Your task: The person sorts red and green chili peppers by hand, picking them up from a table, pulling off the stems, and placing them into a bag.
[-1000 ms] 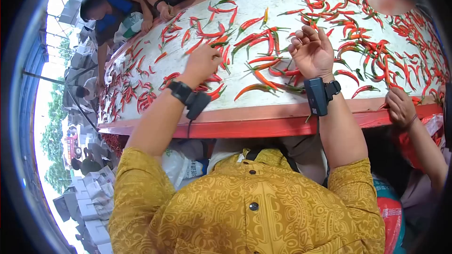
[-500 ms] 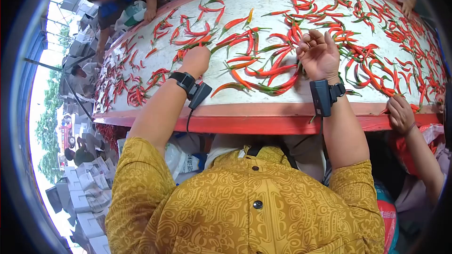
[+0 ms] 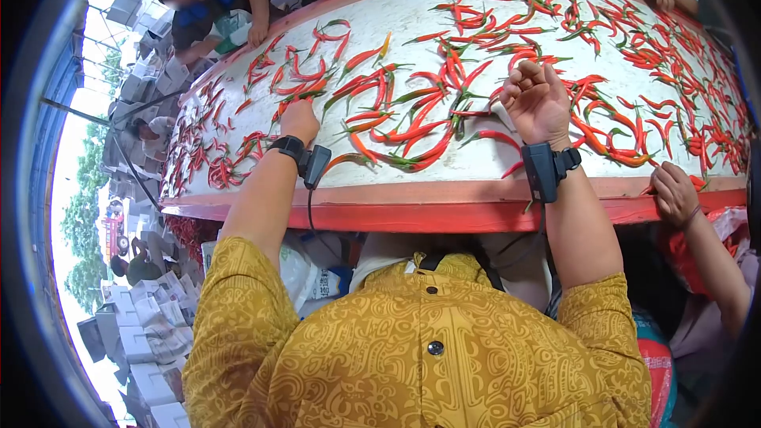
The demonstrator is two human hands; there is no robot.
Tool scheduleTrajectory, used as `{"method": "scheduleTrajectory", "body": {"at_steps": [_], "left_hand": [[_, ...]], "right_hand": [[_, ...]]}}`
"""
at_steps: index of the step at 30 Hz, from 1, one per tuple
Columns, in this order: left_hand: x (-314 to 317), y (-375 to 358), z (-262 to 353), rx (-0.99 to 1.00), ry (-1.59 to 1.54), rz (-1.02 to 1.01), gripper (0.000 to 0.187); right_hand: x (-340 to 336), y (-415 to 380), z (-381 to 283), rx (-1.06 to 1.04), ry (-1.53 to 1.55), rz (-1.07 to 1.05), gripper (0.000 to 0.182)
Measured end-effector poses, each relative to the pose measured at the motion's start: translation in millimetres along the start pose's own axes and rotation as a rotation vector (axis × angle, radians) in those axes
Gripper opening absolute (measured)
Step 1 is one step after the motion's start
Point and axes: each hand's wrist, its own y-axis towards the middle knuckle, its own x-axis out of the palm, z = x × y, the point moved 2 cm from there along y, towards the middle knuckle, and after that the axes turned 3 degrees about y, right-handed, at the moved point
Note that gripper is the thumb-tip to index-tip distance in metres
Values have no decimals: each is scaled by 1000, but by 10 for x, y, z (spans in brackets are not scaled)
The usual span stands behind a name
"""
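My left hand (image 3: 301,120) is low over the pale surface, its back toward me. Its fingers point down at a red chili pepper (image 3: 300,98), and the hand itself hides how they are closed. My right hand (image 3: 539,103) is held palm up above the chili peppers, fingers loosely curled and thumb apart, with nothing visible in it. Between my hands lies a loose group of red and green chili peppers (image 3: 420,133). More red chili peppers (image 3: 626,123) lie right of my right hand. A black device is strapped to each wrist.
The long white surface (image 3: 468,170) has a red front edge (image 3: 436,220) against my side. At the right, another person's hand (image 3: 675,194) rests on that edge. Other people stand along the far side (image 3: 214,4). White boxes (image 3: 147,333) are stacked at the left.
The chili peppers have shifted left along the surface. My left hand has moved left and slightly toward me; my right hand stays nearly in place.
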Motion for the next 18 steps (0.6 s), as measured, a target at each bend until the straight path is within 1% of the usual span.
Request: {"method": "scheduleTrajectory", "body": {"at_steps": [2, 3, 6, 7, 10, 11, 12, 14, 16, 18], "left_hand": [[-24, 3, 44, -75, 53, 7, 17], [-33, 13, 65, -64, 90, -31, 19], [-62, 17, 117, -68, 130, -58, 21], [-42, 27, 116, -77, 139, -52, 23], [11, 12, 95, -52, 104, -12, 22], [26, 60, 58, -26, 15, -24, 20], [-71, 45, 203, -23, 7, -20, 20], [-556, -127, 716, 102, -394, 128, 19], [-981, -426, 1583, 267, -599, 128, 15], [-1190, -697, 2359, 555, -663, 151, 16]], "right_hand": [[-32, -14, -107, -1, -36, -18, 34], [-30, -32, -151, -18, -43, 18, 34], [-41, -64, -306, -26, -41, 21, 34], [-65, -73, -364, -6, -47, -10, 34], [-77, -96, -512, 13, -39, -19, 34], [-75, -121, -542, 50, -58, -27, 34], [-69, -142, -552, 91, -126, -6, 36], [-65, -209, -480, 275, -216, -30, 42], [87, -312, -399, 483, -289, 25, 51], [110, -355, -413, 569, -249, -6, 57]]}}
